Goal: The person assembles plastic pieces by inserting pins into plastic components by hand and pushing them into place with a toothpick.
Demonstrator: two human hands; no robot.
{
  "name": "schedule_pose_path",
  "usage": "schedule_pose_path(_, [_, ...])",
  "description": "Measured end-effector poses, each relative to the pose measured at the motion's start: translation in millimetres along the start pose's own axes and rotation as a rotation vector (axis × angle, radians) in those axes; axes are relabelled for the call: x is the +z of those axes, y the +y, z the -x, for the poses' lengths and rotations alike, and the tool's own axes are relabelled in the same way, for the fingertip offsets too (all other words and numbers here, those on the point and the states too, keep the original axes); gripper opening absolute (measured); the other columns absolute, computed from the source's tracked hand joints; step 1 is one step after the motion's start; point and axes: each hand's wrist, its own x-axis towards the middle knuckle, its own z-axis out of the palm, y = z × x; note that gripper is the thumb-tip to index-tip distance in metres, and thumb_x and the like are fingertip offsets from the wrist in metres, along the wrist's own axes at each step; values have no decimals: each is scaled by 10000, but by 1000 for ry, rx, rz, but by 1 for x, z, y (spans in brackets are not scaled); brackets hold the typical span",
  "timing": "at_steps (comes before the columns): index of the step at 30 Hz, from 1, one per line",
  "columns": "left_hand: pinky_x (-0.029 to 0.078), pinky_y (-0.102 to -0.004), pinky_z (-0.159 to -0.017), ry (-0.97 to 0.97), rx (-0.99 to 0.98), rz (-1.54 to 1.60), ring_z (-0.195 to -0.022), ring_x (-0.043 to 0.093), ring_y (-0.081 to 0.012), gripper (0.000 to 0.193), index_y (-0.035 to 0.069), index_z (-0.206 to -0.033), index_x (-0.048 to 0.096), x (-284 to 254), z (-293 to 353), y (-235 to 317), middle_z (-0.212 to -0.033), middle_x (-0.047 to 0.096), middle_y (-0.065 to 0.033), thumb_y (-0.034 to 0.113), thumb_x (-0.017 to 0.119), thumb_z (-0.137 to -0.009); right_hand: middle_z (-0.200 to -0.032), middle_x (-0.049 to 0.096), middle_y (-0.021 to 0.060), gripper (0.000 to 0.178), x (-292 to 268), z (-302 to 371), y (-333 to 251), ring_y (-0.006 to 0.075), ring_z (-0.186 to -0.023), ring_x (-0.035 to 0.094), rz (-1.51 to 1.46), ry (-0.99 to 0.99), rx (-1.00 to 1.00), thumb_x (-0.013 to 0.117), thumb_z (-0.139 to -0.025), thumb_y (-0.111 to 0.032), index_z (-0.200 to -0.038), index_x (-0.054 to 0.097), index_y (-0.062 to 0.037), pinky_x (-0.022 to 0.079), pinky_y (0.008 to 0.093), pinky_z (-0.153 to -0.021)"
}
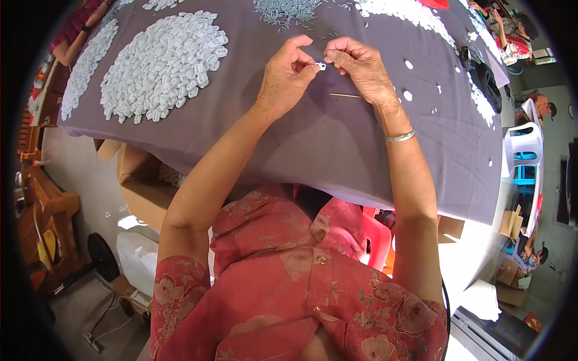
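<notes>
Over the cloth-covered table, my left hand point(288, 75) pinches a small white plastic piece with a hole point(322, 67) between thumb and fingertips. Close beside it is my right hand point(360, 66), thumb and forefinger pressed together near the piece; whatever they hold is too small to make out. A silvery bangle point(400, 137) circles my right wrist. Below the right hand a thin light-brown stick point(344, 95) lies on the cloth. To the left spreads a large heap of similar white oval pieces point(162, 69). Beyond my hands lies a pile of small grey pins point(286, 11).
A grey-purple cloth point(289, 144) covers the table. More white parts point(403, 13) lie at the far right, with a few loose white bits point(407, 95) nearer. An open cardboard box point(141, 186) stands under the near left edge. Other people sit at the far left and right.
</notes>
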Motion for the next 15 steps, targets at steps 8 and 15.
schedule_pose_path(8, [429,-203,-608,-37,18,-24,-686,520,-42,412,33,-1197,478,0,1,-1,-784,583,9,-14,614,-811,-786,571,-53,173,5,3,2,41,-707,467,187,-17,-70,597,-912,-214,-938,619,-44,405,202,-634])
schedule_pose_path(15, [482,-257,-673,-34,18,-39,-696,574,-102,427,33,-1183,485,-2,1,-3,-786,616,-32,21,615,-776,-784,559,-30,183,9,4,-2,69,-693,485,347,-34,-86,576,-922,-202,-933,574,-20,443,226,-654])
